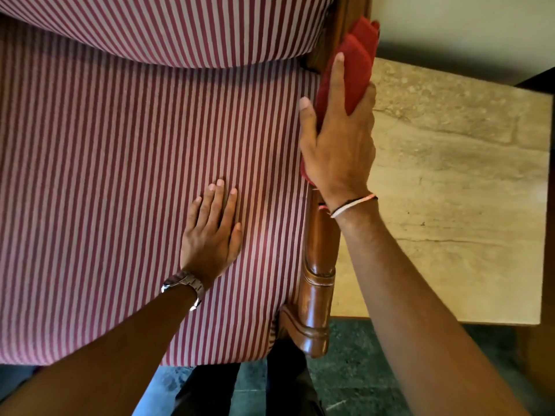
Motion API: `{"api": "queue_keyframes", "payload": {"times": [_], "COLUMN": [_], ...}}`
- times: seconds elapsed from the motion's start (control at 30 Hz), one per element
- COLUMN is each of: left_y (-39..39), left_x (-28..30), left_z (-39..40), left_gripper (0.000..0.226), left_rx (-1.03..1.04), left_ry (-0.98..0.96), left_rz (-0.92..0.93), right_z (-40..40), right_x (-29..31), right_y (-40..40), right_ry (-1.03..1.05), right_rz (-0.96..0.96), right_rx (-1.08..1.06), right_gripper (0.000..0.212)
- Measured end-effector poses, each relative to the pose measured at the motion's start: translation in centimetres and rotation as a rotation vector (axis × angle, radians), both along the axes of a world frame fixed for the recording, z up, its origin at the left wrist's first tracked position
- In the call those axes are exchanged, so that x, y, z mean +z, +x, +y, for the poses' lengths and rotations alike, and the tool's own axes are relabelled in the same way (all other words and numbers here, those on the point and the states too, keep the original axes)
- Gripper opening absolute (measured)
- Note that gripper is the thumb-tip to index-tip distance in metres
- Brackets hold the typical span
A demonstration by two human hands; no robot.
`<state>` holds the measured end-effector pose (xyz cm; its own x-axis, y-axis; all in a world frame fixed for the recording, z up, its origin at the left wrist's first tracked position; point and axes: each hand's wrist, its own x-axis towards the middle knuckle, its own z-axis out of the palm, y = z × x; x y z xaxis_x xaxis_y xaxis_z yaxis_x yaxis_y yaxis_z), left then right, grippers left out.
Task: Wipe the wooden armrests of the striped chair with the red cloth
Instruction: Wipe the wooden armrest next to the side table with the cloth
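The striped chair (135, 151) is seen from above w/ its red-and-white seat filling the left and centre of the view; the back cushion runs across the far edge. The wooden armrest (319, 274) is seen along the seat's right side, running near to far, polished and carved at the near end.

The red cloth (357, 61) is folded and laid on the far part of that armrest, pressed down by the right hand (339, 145). The right fingers (338, 82) are spread over the cloth, w/ the thumb toward the seat side and the other fingers wrapped over the cloth's right edge, so the cloth is clamped against the wood. A bit of cloth is seen under the heel of the hand too. A thin thread bracelet (354, 202) is worn at the right wrist.

The left hand (211, 232) is laid flat on the seat, palm down, fingers extended and close together, nothing held. It is near the armrest but apart from it. A metal watch (186, 285) is worn at the left wrist.

To the right of the chair a pale stone-topped table (456, 181) is seen, just beside the armrest. Dark green floor (360, 364) and dark trousers are seen at the near edge.
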<state>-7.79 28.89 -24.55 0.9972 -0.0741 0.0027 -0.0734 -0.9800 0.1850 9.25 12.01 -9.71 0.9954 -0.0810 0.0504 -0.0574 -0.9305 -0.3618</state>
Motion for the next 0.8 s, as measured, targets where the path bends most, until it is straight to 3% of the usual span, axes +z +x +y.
{"api": "queue_keyframes", "payload": {"times": [0.07,0.17,0.27,0.33,0.4,0.5,0.57,0.7,0.8], "left_y": [-0.2,-0.1,1.2,3.3,6.5,12.0,14.9,17.0,15.7], "left_x": [-0.1,0.2,1.7,4.5,8.6,14.1,16.2,17.2,18.2], "left_z": [0.2,0.2,-0.5,-1.7,-3.4,-6.3,-8.3,-9.4,-8.5], "left_gripper": [0.061,0.061,0.055,0.039,0.028,0.038,0.041,0.058,0.050], "left_rx": [0.002,-0.011,0.083,0.253,0.411,0.438,0.393,0.481,0.405], "left_ry": [-0.012,-0.022,-0.141,-0.382,-0.784,-1.267,-1.343,-1.329,-1.349], "left_rz": [-0.025,-0.024,0.029,0.081,0.168,0.357,0.436,0.398,0.350], "right_z": [-1.2,-4.2,-7.2,-8.6,-9.0,-8.8,-9.0,-9.4,-8.5], "right_x": [0.9,1.0,1.2,1.2,1.1,1.3,2.0,3.5,5.4], "right_y": [-0.1,0.1,0.4,0.5,0.6,1.1,1.4,1.5,1.4], "right_ry": [0.238,0.603,1.144,1.400,1.452,1.462,1.507,1.529,1.449], "right_rz": [-0.029,0.010,0.409,0.582,0.656,0.682,0.706,0.675,0.547], "right_rx": [0.003,-0.242,-0.587,-0.652,-0.603,-0.571,-0.556,-0.475,-0.338], "right_gripper": [0.066,0.060,0.053,0.041,0.023,0.016,0.021,0.032,0.046]}}
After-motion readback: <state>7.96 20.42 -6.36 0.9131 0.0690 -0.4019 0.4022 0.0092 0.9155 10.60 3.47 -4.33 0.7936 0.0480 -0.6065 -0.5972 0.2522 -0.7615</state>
